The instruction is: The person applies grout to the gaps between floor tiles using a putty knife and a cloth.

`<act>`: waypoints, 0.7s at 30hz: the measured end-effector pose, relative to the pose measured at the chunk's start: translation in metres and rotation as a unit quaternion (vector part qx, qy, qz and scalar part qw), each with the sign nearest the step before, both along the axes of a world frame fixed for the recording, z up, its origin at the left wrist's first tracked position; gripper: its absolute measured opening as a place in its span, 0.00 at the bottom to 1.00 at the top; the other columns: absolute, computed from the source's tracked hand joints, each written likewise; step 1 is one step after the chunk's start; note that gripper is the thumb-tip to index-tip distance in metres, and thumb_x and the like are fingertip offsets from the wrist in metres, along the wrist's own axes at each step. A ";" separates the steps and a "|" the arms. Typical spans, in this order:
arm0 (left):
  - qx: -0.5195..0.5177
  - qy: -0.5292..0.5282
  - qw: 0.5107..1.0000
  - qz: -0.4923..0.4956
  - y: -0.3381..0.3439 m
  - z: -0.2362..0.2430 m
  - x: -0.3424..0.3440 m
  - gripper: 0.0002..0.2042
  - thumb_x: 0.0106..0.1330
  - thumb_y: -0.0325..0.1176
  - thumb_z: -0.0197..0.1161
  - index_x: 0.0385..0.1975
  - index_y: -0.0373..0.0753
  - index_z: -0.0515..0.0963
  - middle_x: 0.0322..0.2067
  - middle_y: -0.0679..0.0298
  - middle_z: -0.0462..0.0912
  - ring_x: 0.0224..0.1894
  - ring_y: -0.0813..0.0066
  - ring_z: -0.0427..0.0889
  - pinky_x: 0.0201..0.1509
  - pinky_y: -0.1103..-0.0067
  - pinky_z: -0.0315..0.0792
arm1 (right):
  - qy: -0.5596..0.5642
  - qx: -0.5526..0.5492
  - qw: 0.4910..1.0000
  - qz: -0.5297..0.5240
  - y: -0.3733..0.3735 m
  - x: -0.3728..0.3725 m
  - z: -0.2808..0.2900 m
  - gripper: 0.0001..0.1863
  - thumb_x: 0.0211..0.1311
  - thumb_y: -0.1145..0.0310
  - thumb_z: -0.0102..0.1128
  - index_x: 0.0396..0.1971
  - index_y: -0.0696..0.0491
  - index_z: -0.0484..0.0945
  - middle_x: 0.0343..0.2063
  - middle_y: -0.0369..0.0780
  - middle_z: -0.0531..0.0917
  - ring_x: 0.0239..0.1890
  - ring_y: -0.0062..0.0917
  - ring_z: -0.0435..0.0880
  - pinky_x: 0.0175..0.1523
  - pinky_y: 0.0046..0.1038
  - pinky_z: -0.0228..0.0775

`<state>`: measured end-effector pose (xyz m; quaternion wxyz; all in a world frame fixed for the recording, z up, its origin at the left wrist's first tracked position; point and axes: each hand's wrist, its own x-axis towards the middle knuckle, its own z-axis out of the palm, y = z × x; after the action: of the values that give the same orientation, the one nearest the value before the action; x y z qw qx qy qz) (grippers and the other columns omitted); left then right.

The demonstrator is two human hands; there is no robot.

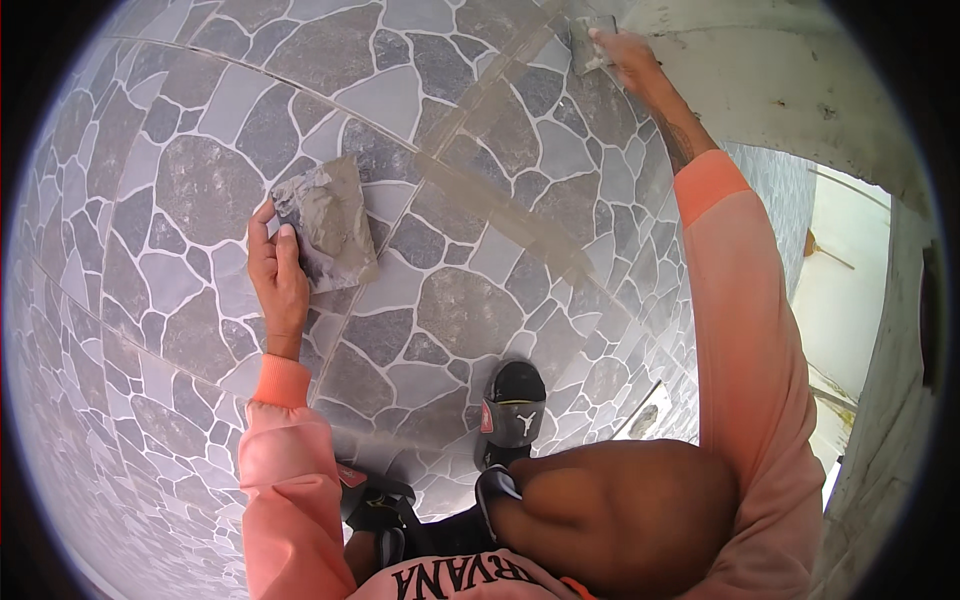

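My left hand (277,275) grips the left edge of a flat, four-sided board (352,272), thumb on top. A lump of wet grey grout (325,220) sits on it. Far off at the upper right, my right hand (630,60) is closed on a small flat grey spreader (590,42) smeared with grout; its handle, if any, is hidden by the fingers. The spreader is down at the tiled floor (470,310), close to the base of the wall. Smeared grey grout (520,225) covers the tile joints between my hands.
A pale, rough wall (760,80) curves along the upper right. My feet in black slides (515,410) and my bent knee (640,510) fill the lower middle. By the knee lies a light-coloured patch or opening (645,410) in the floor, unclear to me.
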<state>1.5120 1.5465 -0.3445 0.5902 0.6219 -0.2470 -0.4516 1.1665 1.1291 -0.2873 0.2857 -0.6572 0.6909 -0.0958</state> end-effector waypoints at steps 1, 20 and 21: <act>-0.013 -0.006 1.000 0.000 -0.004 -0.005 -0.001 0.18 0.72 0.31 0.48 0.59 0.32 0.64 0.29 0.72 0.74 0.30 0.90 0.67 0.37 0.91 0.61 | -0.131 0.046 0.990 -0.019 -0.002 -0.002 0.005 0.19 0.57 0.61 0.61 0.42 0.61 0.76 0.38 0.40 0.81 0.42 0.28 0.79 0.50 0.32 0.68; 0.007 -0.046 0.998 0.037 -0.006 0.000 0.001 0.16 0.71 0.30 0.46 0.56 0.32 0.66 0.28 0.73 0.71 0.27 0.90 0.63 0.33 0.90 0.59 | 0.049 -0.006 0.990 0.135 -0.016 0.009 0.016 0.20 0.58 0.63 0.58 0.48 0.60 0.77 0.40 0.44 0.82 0.42 0.33 0.80 0.47 0.36 0.71; 0.009 -0.044 0.998 0.039 -0.007 -0.002 0.000 0.16 0.71 0.30 0.46 0.56 0.32 0.66 0.28 0.73 0.71 0.27 0.90 0.63 0.33 0.90 0.59 | 0.051 -0.004 0.989 0.137 -0.036 0.008 0.010 0.20 0.58 0.63 0.58 0.48 0.60 0.77 0.40 0.44 0.82 0.42 0.33 0.80 0.47 0.36 0.71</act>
<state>1.5120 1.5394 -0.3465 0.5903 0.6554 -0.2444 -0.4029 1.1747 1.0928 -0.2776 0.2575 -0.7507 0.6078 -0.0251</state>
